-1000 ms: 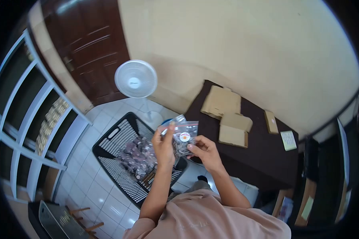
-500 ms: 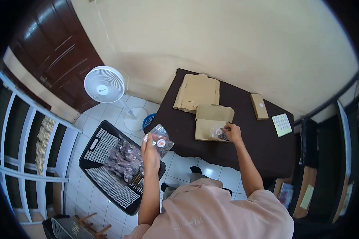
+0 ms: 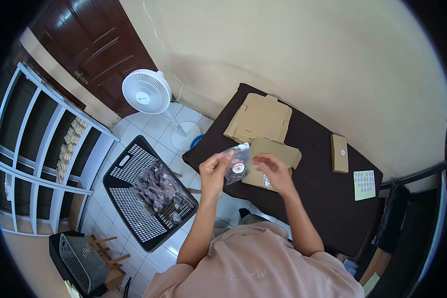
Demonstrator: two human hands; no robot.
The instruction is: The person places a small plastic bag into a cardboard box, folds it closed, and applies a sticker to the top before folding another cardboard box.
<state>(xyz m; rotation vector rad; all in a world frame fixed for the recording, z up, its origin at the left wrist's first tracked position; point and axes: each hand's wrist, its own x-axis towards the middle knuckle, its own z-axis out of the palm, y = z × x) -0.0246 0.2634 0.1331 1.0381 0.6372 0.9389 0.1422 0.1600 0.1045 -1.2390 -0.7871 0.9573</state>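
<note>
My left hand (image 3: pixel 215 171) pinches a clear plastic pouch (image 3: pixel 238 168) by its left side. The pouch has a round white-and-orange sticker and dark contents. My right hand (image 3: pixel 275 172) is just right of the pouch, its fingers loosely curved and apart, with nothing seen in them. Beneath it lies an open cardboard box (image 3: pixel 270 146), lid raised. Another clear pouch (image 3: pixel 266 182) shows partly inside the box, mostly hidden by my right hand. On the floor to the left, a black plastic basket (image 3: pixel 134 211) holds a heap of similar pouches (image 3: pixel 159 188).
The dark-covered table (image 3: pixel 315 198) bears flattened cardboard boxes (image 3: pixel 261 116), a closed narrow box (image 3: pixel 339 154) and a sticker sheet (image 3: pixel 364 185). A white standing fan (image 3: pixel 146 92) and blue bin (image 3: pixel 196 141) are left of the table. A grey crate (image 3: pixel 82 263) stands lower left.
My left hand has brought its pouch rightward to the table edge. My right hand has let go of the pouch in the box and moved left toward the held one. The view has shifted.
</note>
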